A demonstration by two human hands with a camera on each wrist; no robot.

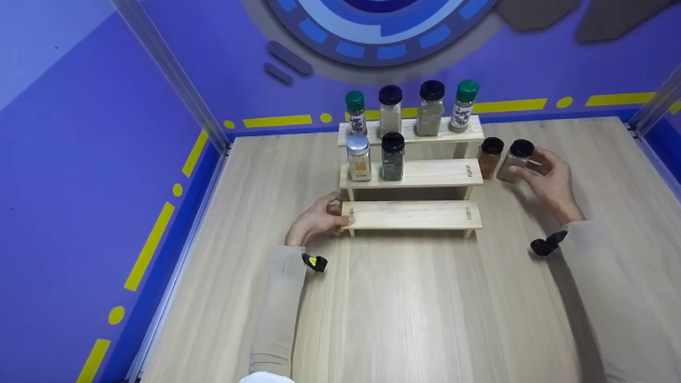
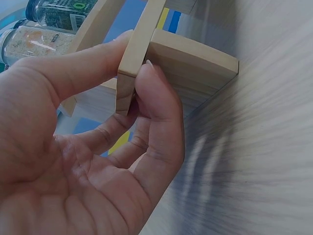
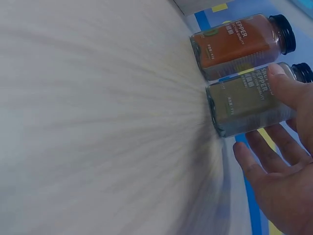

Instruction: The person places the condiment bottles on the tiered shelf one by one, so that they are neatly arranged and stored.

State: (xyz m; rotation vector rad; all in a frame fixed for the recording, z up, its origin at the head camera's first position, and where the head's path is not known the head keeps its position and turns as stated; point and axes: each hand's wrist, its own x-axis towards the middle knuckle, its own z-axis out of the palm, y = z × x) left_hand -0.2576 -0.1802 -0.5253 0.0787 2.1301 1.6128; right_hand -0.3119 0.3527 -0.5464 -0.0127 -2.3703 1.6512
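Purple walls frame a pale wood counter [image 1: 404, 298] with a three-step wooden rack [image 1: 412, 214]. Left hand [image 1: 315, 222] pinches the lowest step's left end, thumb on top, fingers curled beneath. Right hand [image 1: 550, 178] touches a grey-filled, black-capped spice jar [image 1: 515, 159] standing right of the rack, beside an orange jar [image 1: 489, 157]; whether it grips, I cannot tell.

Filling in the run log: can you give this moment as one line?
left hand: grips rack's bottom shelf end | right hand: fingers on grey spice jar, on table | orange jar: beside it
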